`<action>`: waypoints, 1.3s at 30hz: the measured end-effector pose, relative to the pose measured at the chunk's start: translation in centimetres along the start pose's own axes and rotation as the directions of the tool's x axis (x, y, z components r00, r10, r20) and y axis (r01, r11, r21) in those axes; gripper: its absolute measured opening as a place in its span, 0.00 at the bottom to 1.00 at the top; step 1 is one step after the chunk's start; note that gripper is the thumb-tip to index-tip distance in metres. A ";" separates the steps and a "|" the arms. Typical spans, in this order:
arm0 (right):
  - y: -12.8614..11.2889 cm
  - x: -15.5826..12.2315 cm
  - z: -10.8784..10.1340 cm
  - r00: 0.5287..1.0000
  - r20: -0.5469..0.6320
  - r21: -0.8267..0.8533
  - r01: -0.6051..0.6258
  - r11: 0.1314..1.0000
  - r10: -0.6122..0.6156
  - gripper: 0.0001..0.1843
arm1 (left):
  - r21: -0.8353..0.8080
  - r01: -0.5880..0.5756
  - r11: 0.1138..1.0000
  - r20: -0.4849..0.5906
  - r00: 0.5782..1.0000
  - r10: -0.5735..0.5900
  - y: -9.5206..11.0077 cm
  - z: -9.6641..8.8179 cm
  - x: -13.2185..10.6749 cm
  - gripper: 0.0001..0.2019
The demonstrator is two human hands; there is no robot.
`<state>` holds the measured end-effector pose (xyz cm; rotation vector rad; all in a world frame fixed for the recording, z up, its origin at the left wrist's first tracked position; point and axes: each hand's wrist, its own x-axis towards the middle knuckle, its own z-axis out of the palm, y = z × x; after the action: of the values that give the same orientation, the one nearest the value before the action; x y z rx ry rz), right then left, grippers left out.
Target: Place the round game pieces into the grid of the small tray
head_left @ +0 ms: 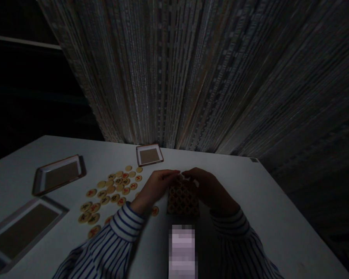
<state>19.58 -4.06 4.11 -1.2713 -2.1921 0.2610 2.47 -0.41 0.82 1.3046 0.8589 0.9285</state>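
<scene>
Both my hands are at the far end of a small square set of round wooden Chinese chess pieces (pixel 182 199), packed in rows; dimness hides whether a tray holds them. From the left side comes my left hand (pixel 157 186), fingers long and tips pinched together near the far row. Anything between those fingertips is too small and dark to make out. Opposite it, my right hand (pixel 211 190) arches over the far right corner, its bent fingers apart. A single chess piece with a red character (pixel 154 211) lies left of the packed set, below my left wrist.
Loose chess pieces (pixel 110 189) with red or black characters, some blank-side up, spread over the white table (pixel 250 217) to the left. Shallow trays or lids stand at the back (pixel 149 155), the left (pixel 58 175) and the near left (pixel 25 230). A string curtain (pixel 174 77) hangs behind.
</scene>
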 end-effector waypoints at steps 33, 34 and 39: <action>0.5 0.0 -0.2 0.998 0.062 -0.077 0.005 0.997 0.000 0.09 | 0.062 0.033 0.998 -0.083 0.996 -0.027 -0.8 0.7 0.2 0.09; 0.6 0.0 -0.1 0.998 0.061 -0.080 0.003 0.997 0.002 0.09 | 0.068 0.034 0.997 -0.094 0.995 -0.028 -0.7 0.7 0.2 0.10; 1.5 -0.1 -0.1 0.999 0.050 -0.088 0.003 0.996 0.001 0.07 | 0.136 -0.004 0.991 -0.144 0.989 0.023 0.0 0.1 0.2 0.12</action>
<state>20.75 -3.41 3.46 -1.3247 -2.2686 0.1996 2.67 -0.29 0.82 1.3731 1.0422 0.9991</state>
